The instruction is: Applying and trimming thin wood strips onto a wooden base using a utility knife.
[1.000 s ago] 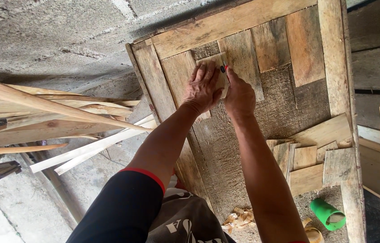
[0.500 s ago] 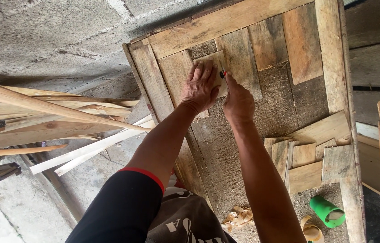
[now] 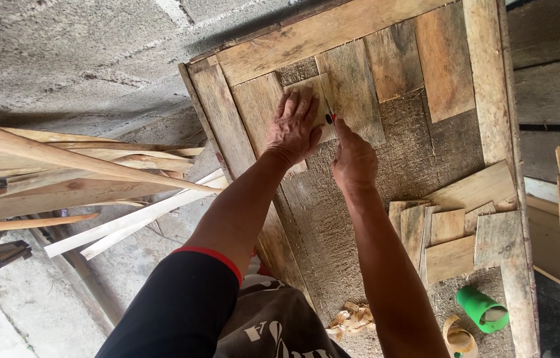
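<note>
Starting far left: loose pile of long pale wooden slats and offcuts (image 3: 74, 179) lying on the grey concrete floor (image 3: 61, 59), well apart from the work.

Next right, the left hand (image 3: 293, 126) lies flat, palm down, fingers spread, on a small pale rectangular wood piece (image 3: 320, 106). No closed grip there, just pinning it down. The piece sits in the upper middle of a large weathered wooden frame panel with a rough fibreboard backing (image 3: 426, 166), between the darker planks already laid either side of it.

Just beside it, the right hand (image 3: 354, 159) has its grip closed round a thin pencil-like marker with a red and black end (image 3: 330, 118); the tip touches the right edge of the small piece. The two hands are near each other, not touching.

Further right, a loose stack of short flat wooden boards (image 3: 452, 225) lies on the backing, against the frame's right rail.

Bottom right: green plastic cylinder with an open end (image 3: 482, 308) lying on its side, and next to it a yellowish tape-like roll (image 3: 457, 337), partly cut off by the frame edge. Pale wood shavings (image 3: 353, 318) lie near the bottom centre.
</note>
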